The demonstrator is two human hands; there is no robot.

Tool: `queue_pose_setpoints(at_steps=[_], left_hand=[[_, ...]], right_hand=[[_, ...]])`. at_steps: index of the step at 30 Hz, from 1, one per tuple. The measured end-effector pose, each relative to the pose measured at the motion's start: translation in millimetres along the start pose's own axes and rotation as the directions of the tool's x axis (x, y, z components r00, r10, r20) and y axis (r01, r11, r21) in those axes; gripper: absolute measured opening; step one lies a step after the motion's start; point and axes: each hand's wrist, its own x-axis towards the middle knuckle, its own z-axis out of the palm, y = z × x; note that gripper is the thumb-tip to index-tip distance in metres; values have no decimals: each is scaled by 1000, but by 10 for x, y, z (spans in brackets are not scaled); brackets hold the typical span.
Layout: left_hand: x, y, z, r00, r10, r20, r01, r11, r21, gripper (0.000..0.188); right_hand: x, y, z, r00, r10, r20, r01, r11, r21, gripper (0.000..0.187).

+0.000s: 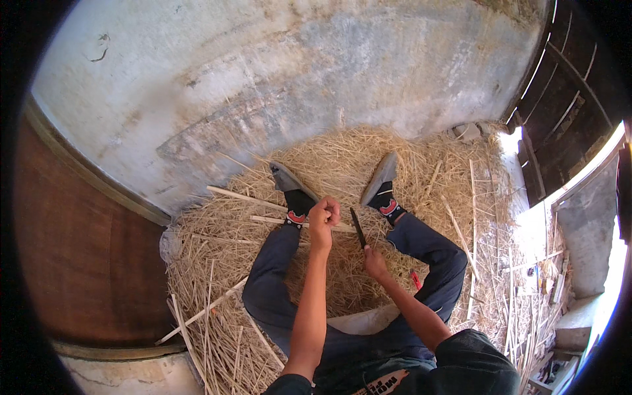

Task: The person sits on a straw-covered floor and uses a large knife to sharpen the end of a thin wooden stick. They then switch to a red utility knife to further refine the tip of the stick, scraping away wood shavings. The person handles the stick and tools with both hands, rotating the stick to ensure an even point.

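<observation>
My right grip clasps the dark knife by its near end, blade projecting forward. My left grip curls left of the blade; whether it pinches anything, I cannot tell.

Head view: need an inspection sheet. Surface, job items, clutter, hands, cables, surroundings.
Surface: straw-like shavings covering the floor by the wall
Job's things: dark blade-like tool; pale strip near the left hand
Clutter: loose pale sticks at lower left; small red object beside the right leg
Hands: right hand grips the tool; left hand curled, contents unclear
Cables: nothing seen
Surroundings: stained wall ahead; brown panel at left; dark boards at upper right
</observation>
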Motion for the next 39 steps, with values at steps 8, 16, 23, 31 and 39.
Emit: queue_pose_setpoints(at_steps=[8,16,23,31,39], left_hand=[[36,-128,62,999,45,18,-43,996,-84,25],[10,-126,-140,986,10,165,13,990,-141,24],[-168,-30,-353,994,58,-96,-72,986,-153,17],[-368,-94,-937,932,123,-340,-239,916,-324,14],[-594,35,-1394,914,178,-364,-354,789,-503,13]], right_hand=[[-77,-98,95,938,-282,-200,282,959,-33,58],[-151,500,-77,975,-171,-139,166,985,-52,55],[-70,82,-344,996,83,32,-88,842,533,48],[105,463,-81,841,312,442,-538,400,742,41],[96,227,-66,870,315,380,-490,460,741,37]])
